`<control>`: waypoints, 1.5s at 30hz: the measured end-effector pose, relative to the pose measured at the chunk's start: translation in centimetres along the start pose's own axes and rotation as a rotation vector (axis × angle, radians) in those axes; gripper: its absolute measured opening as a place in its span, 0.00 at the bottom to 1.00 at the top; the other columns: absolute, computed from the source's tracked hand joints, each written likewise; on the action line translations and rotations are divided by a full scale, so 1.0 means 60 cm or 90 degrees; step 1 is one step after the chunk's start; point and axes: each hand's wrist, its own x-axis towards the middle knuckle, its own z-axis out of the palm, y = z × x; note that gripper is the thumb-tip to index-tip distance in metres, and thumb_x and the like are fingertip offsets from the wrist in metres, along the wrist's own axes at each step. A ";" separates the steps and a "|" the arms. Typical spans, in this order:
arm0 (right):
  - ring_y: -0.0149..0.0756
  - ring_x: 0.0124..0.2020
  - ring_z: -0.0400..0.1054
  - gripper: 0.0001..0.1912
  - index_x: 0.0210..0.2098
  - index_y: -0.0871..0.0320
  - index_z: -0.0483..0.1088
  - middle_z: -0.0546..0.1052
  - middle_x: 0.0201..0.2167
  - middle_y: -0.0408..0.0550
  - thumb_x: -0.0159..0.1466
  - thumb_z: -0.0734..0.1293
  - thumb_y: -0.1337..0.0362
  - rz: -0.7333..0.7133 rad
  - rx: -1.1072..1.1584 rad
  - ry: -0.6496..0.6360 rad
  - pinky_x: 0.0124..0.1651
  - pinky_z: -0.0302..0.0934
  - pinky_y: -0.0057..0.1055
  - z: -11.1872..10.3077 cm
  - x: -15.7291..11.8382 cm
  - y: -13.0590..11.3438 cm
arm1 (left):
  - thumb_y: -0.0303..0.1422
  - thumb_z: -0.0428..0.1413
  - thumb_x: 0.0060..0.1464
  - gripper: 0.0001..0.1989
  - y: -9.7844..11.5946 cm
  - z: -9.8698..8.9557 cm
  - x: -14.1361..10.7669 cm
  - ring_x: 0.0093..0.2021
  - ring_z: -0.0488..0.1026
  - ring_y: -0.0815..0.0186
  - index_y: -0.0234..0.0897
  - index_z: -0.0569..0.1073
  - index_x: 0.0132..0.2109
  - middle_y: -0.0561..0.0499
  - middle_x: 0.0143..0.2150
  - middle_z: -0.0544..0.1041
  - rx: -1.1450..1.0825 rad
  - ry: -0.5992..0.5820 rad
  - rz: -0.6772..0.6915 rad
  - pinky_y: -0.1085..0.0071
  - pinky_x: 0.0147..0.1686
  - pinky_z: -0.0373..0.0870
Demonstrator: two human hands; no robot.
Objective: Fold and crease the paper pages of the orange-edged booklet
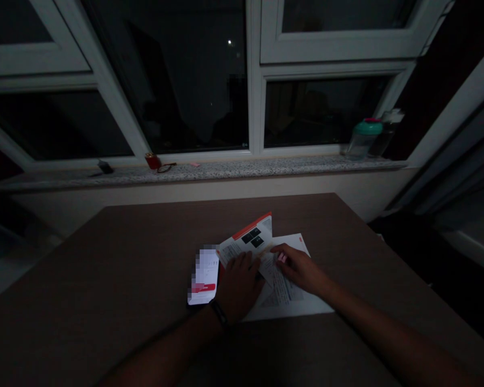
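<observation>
My left hand (pixel 239 285) lies flat on a folded leaflet (pixel 248 239) with a red edge and dark square pictures, and a black band circles that wrist. Just left of it, a phone (pixel 204 277) with a lit, blurred screen and a red patch rests on the table. My right hand (pixel 300 269) sits on a printed white sheet (pixel 294 301), its fingertips at the leaflet's inner fold. A tiny pink item (pixel 282 258) shows at those fingertips; what it is, I cannot tell.
The papers lie mid-way on a dark brown table (pixel 145 258). Beyond its far edge runs a speckled stone windowsill (pixel 210 173) holding a red cup (pixel 152 161), eyeglasses (pixel 165 168), a small black object (pixel 105 167) and a green-lidded bottle (pixel 365 138). Dark curtains hang at right.
</observation>
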 end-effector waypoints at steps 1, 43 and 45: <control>0.35 0.32 0.68 0.17 0.53 0.53 0.65 0.73 0.33 0.44 0.65 0.62 0.68 0.013 0.005 -0.017 0.37 0.62 0.30 0.000 0.004 -0.001 | 0.37 0.52 0.63 0.23 0.000 0.000 -0.001 0.63 0.60 0.50 0.38 0.63 0.63 0.41 0.64 0.64 0.003 0.002 -0.005 0.50 0.59 0.58; 0.31 0.26 0.61 0.10 0.38 0.55 0.64 0.66 0.26 0.37 0.59 0.70 0.65 0.041 0.033 0.042 0.30 0.53 0.26 0.032 0.028 0.026 | 0.32 0.51 0.64 0.21 0.003 -0.004 0.001 0.62 0.61 0.52 0.41 0.64 0.62 0.42 0.62 0.65 -0.005 -0.027 0.036 0.53 0.58 0.62; 0.31 0.26 0.60 0.08 0.32 0.55 0.64 0.66 0.25 0.38 0.59 0.70 0.66 0.026 0.024 0.045 0.30 0.52 0.26 0.031 0.028 0.027 | 0.32 0.51 0.64 0.21 0.002 -0.003 0.001 0.63 0.60 0.52 0.41 0.64 0.63 0.42 0.62 0.65 -0.008 -0.030 0.038 0.53 0.59 0.61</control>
